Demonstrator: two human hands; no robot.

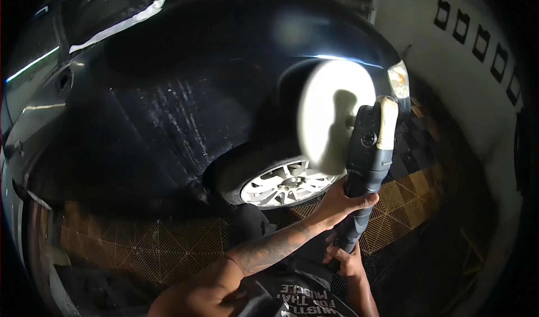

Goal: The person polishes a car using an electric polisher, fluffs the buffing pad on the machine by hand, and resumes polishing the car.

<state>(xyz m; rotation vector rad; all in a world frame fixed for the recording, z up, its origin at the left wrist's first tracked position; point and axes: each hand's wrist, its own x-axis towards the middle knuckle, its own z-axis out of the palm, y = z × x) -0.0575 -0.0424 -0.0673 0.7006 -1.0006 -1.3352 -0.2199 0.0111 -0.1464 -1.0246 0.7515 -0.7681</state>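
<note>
My left hand [351, 204], at the end of a tattooed forearm, is wrapped round the middle of a dark polishing machine [366, 160]. Lower down, the fingers of my right hand [347, 258] close round its rear end. The machine stands nearly upright, a cream-coloured grip [387, 120] at its head. Its round white pad [331, 115], blurred at the rim and brightly lit, faces the dark car's front fender [224, 87]. Whether the pad touches the paint I cannot tell. Pale streaks [179, 115] run down the bodywork left of the wheel.
Below the pad is a silver spoked wheel [289, 183]. The headlight [398, 80] is at the car's front corner. White tape [132, 22] borders the side window. Brown and black grid tiles [151, 249] cover the floor. A pale wall [449, 70] rises on the right.
</note>
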